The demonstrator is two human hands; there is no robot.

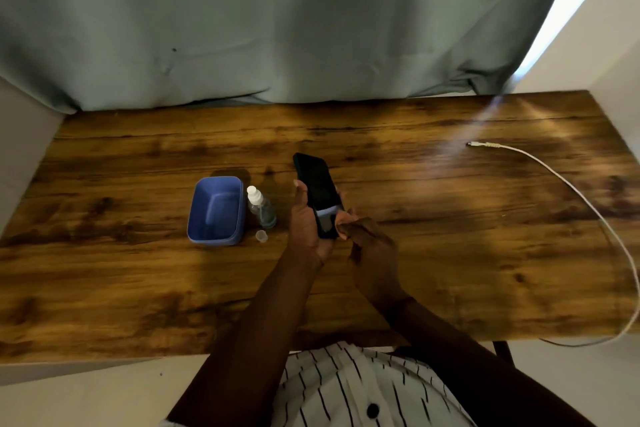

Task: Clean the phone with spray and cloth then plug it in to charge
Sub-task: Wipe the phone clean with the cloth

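Observation:
My left hand (306, 222) holds a black phone (317, 184) tilted up above the wooden table (450, 253), screen facing me. My right hand (367, 243) presses a small bluish-grey cloth (327, 212) against the lower part of the screen. A clear spray bottle (260, 207) with a white nozzle stands just left of my left hand, its small clear cap (261, 236) lying in front of it. The white charging cable (568, 184) lies at the right, its plug end (476, 144) pointing left.
A blue plastic tub (216, 210) sits open beside the bottle on its left. A grey-green curtain (277, 28) hangs behind the table's far edge. The cable runs off the front right corner of the table.

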